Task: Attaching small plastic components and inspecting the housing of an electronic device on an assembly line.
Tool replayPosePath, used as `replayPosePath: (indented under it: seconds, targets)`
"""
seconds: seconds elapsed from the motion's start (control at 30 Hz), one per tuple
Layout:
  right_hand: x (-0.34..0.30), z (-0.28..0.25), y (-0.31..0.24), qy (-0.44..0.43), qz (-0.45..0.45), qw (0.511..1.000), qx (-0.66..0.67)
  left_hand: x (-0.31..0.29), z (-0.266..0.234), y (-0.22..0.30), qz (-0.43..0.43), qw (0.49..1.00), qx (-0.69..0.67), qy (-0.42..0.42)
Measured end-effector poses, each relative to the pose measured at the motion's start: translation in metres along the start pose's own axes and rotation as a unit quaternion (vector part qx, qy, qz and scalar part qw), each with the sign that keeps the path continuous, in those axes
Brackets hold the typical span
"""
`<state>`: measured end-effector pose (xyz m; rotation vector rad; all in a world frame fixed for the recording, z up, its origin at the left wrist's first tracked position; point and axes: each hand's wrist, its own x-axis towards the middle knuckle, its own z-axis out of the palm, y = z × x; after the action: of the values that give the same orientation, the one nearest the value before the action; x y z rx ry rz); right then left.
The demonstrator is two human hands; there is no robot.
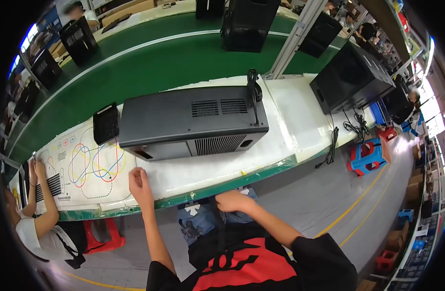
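Observation:
A large black box-shaped case (164,114) lies lengthwise on the white-covered bench in front of me. Slotted vents show on its top and a striped grille on its near side. Bundled black cable (254,89) rests at its right end. My left hand (139,183) hovers by the bench's front edge, just short of the case's near left corner, its fingers curled together. Low over my lap, clear of the bench edge, my right hand (230,201) is closed in a fist. Whatever either hand may hold is hidden.
A shallow black tray (106,123) sits left of the case. Another black case (351,77) with dangling cords stands right, past a metal post (295,39). Beyond runs a green conveyor (183,58). At left, a person (43,218) works on the same bench.

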<state>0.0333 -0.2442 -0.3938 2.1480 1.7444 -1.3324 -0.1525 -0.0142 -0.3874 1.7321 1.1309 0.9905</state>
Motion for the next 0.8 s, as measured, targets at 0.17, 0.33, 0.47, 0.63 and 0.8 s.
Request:
replayPosePath:
  seconds: [0.17,0.33,0.47,0.63,0.8]
  targets:
    - [-0.193,-0.112,-0.021,0.173,-0.356,0.869,0.297,0.012,0.015,0.049,0.155,0.987,-0.04,-0.022]
    - [-0.141,-0.188,0.005,0.725,-0.069,0.644,0.234,0.029,0.048,0.013,0.094,0.984,-0.131,-0.075]
    - [-0.104,-0.22,0.037,0.599,-0.168,0.688,0.373,0.021,0.05,0.031,0.124,0.973,-0.182,-0.07]
    - [-0.091,-0.229,0.041,0.572,-0.18,0.783,0.167,0.014,0.056,0.03,0.123,0.981,-0.145,-0.032]
    - [-0.08,-0.253,0.031,0.546,-0.169,0.815,0.093,0.018,0.05,0.022,0.121,0.981,-0.151,0.013]
